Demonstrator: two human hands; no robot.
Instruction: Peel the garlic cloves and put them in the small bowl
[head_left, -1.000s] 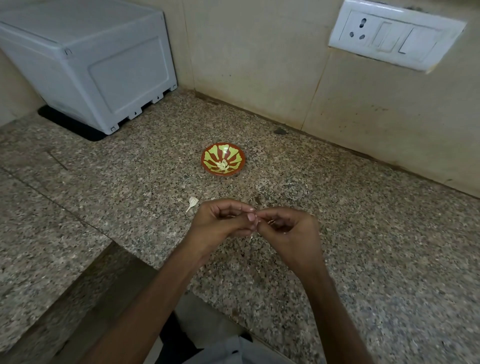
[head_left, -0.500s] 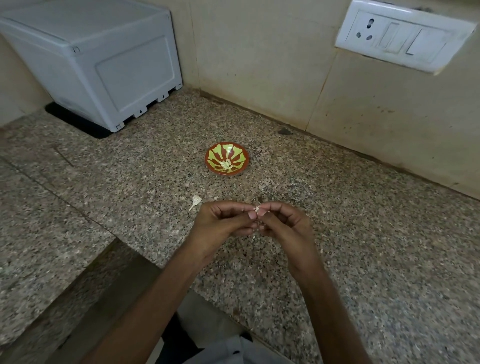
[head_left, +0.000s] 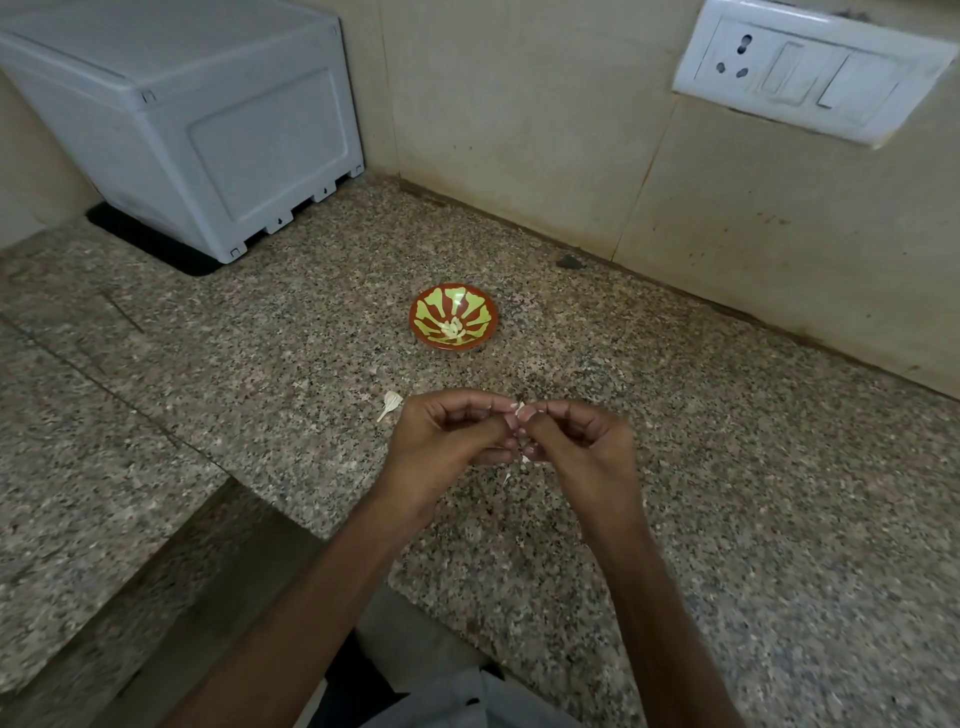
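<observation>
Your left hand (head_left: 447, 447) and your right hand (head_left: 582, 447) meet above the granite table (head_left: 727, 467), their fingertips touching each other. Together they pinch a small garlic clove (head_left: 518, 408), and only a pale tip of it shows between the fingertips. The rest of the clove is hidden by your fingers, so you cannot tell how much skin is on it. Some thin pale bits of garlic skin (head_left: 525, 461) hang or lie just under your hands.

The small bowl (head_left: 454, 325), red-brown with a yellow-green pattern, stands on the table beyond your hands and well apart from them. A few peeled cloves (head_left: 453, 327) lie in its middle. A dry garlic stem piece (head_left: 390, 404) lies on the table just left of your left hand. A white plastic box (head_left: 208, 130) stands in the far left corner, and a white socket panel (head_left: 810, 67) is on the wall at the upper right.
</observation>
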